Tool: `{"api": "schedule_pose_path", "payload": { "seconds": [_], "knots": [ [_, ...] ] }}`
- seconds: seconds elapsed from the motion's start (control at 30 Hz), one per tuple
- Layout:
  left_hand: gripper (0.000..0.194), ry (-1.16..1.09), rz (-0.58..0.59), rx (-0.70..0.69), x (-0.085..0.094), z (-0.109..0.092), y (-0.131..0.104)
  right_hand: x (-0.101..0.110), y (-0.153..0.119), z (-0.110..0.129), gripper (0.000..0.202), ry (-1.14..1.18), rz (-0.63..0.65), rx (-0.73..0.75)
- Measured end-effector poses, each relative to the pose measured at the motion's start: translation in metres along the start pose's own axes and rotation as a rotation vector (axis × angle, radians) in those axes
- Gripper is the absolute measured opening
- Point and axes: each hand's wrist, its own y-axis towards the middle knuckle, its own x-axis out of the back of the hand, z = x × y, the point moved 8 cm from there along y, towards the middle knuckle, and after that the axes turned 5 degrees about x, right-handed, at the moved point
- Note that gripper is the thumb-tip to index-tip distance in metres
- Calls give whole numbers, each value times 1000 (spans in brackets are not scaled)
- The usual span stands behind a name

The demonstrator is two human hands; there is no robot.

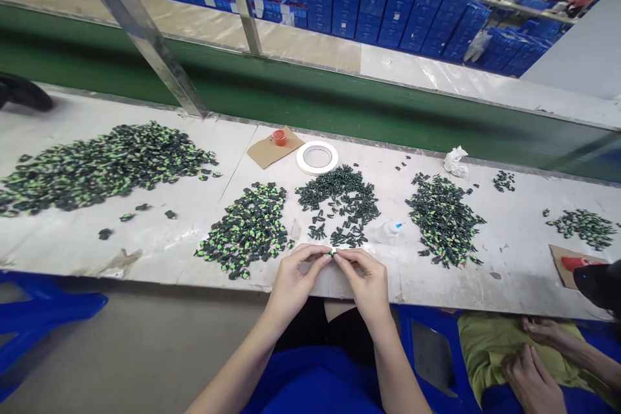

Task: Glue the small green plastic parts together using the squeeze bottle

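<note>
My left hand (299, 270) and my right hand (363, 275) meet at the table's front edge, fingertips pinched together. Between them is a small dark plastic part (332, 253), mostly covered by the fingers; a whitish spot shows on top. Just beyond my fingers lies a pile of small dark green pieces (356, 197). Left of my hands spreads a heap of black-and-bright-green parts (250, 226). A clear bottle with a blue tip (389, 230) lies to the right of the dark green pieces.
A white tape roll (317, 158) and a red cup (279, 137) on cardboard (262, 154) sit farther back. More part piles lie at far left (111, 165) and right (444, 220). A co-worker's hands (533, 365) rest at lower right. Metal posts (140, 32) rise behind.
</note>
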Motion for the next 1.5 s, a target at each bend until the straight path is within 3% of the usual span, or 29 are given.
{"api": "schedule_pose_path", "payload": {
  "seconds": [0.4,0.57,0.7,1.0,1.2,1.37,1.43,1.5],
  "knots": [
    [15,73,47,-68,-9,-11,-6,7,-5,6,8,19,-14,83],
    [16,120,107,-122,-15,-21,-8,13,-4,3,26,9,7,38],
    [17,131,119,-132,-18,-24,-10,13,-3,-2,26,54,49,-15],
    [14,106,114,-57,-18,-28,-15,16,-9,-5,22,114,-19,-63],
    [12,47,93,12,-20,-15,-13,13,-13,-5,19,6,-26,-12],
    [13,-9,154,70,-9,1,-13,18,-29,16,30,-96,101,85],
    [15,-36,121,100,6,4,-14,13,-48,22,27,-159,242,101],
    [19,-95,73,140,22,6,-17,-6,-76,15,21,-196,497,82]
  ]
}}
